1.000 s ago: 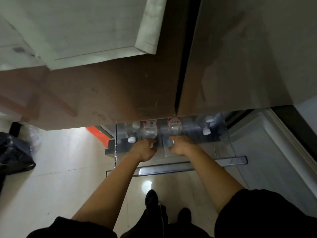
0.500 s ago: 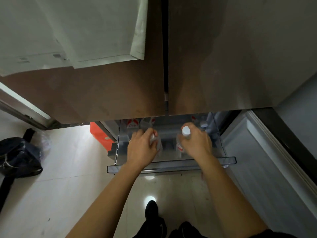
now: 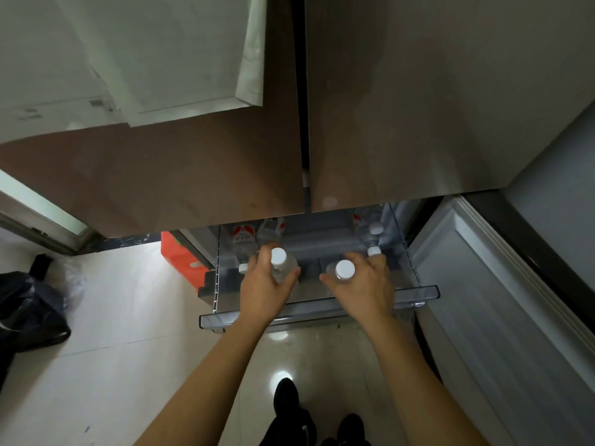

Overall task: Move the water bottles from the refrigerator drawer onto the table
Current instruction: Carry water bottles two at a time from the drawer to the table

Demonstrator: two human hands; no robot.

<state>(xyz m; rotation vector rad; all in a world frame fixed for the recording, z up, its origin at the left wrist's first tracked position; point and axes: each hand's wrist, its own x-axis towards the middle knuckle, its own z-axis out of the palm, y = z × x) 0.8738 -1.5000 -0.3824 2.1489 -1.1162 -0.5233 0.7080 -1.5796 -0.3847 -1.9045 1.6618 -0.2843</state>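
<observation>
The clear refrigerator drawer [image 3: 322, 312] is pulled out below the two closed upper doors. My left hand [image 3: 262, 289] grips an upright water bottle [image 3: 279, 260] with a white cap, held above the drawer. My right hand [image 3: 365, 289] grips a second white-capped water bottle [image 3: 344, 270], also upright. Several more bottles stay in the drawer: two with red labels at the back left [image 3: 244, 239] and others at the back right [image 3: 373, 238]. The table is out of view.
An opened lower fridge door [image 3: 502, 317] stands to the right of the drawer. An orange box [image 3: 180, 259] sits on the floor left of the drawer. A black bag [image 3: 29, 310] lies on the tiled floor at far left. My feet [image 3: 289, 410] are below the drawer.
Both hands have closed round a bottle each and lifted them upright out of the drawer, toward me. The view has tilted and shifted slightly.
</observation>
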